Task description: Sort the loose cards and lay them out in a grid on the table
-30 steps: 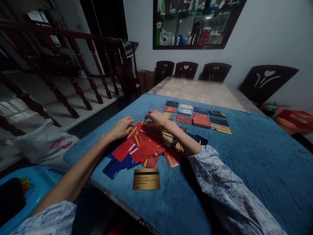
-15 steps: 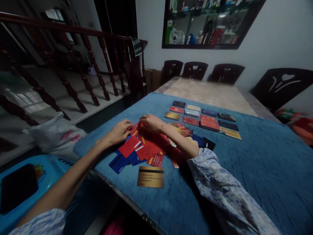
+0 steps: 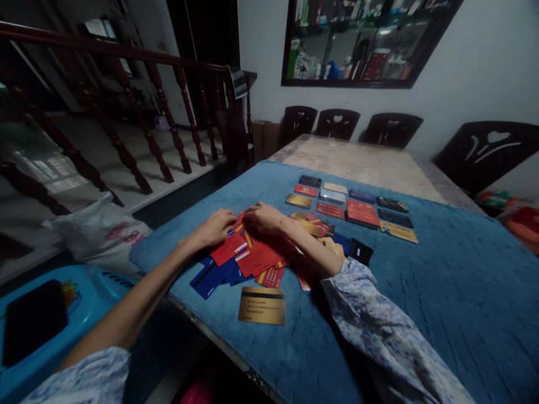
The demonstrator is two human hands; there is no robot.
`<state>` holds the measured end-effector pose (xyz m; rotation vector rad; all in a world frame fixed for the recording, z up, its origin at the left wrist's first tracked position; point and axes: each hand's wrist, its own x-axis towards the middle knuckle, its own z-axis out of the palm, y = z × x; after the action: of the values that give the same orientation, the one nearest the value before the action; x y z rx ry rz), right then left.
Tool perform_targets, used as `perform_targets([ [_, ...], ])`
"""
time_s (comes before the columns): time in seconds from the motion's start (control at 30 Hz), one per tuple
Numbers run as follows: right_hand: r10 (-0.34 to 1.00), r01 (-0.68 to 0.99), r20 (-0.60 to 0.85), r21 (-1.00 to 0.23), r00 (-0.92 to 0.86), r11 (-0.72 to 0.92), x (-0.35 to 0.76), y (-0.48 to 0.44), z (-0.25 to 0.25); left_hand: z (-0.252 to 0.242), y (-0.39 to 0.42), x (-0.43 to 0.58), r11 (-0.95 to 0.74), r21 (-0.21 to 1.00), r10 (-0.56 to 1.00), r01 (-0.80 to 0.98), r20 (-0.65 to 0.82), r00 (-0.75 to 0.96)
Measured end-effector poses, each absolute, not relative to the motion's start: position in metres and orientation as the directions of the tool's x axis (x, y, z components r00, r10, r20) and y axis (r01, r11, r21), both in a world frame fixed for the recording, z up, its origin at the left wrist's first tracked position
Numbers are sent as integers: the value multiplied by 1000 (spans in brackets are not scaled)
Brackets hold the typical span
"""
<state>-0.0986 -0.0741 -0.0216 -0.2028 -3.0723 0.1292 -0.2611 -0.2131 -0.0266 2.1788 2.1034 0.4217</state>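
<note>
A loose pile of cards lies on the blue cloth (image 3: pixel 421 314), with red cards (image 3: pixel 261 257) on top and blue cards (image 3: pixel 206 280) poking out at the near left. My left hand (image 3: pixel 217 226) rests at the pile's left edge, its bent fingers closed at a red card. Just to its right, my right hand (image 3: pixel 265 217) reaches over the far side of the pile, its curled fingers on the red cards and its fingertips partly hidden. Nearer me, a gold card (image 3: pixel 261 306) with a dark stripe lies flat by itself.
Several neat card stacks stand in rows beyond the pile, among them a red stack (image 3: pixel 362 212) and a yellow card (image 3: pixel 399 230). A black card (image 3: pixel 362 251) lies right of the pile. Dark chairs (image 3: pixel 391 130) line the far side; a white plastic bag (image 3: pixel 96 227) sits left.
The view has shifted slightly, so everything sits a little lower and further right. Both hands stay at the pile, with only small finger movement.
</note>
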Motion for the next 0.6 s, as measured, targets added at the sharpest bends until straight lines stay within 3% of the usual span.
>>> perform_targets([
  [0.37,225,215,67,-123,-972,969,-91,-58,-28,-22,-179,-256,-127,264,989,956,106,102],
  [0.6,201,188,87,-139,-976,972,-87,-42,-32,-22,-156,-252,-131,226,990,965,82,115],
])
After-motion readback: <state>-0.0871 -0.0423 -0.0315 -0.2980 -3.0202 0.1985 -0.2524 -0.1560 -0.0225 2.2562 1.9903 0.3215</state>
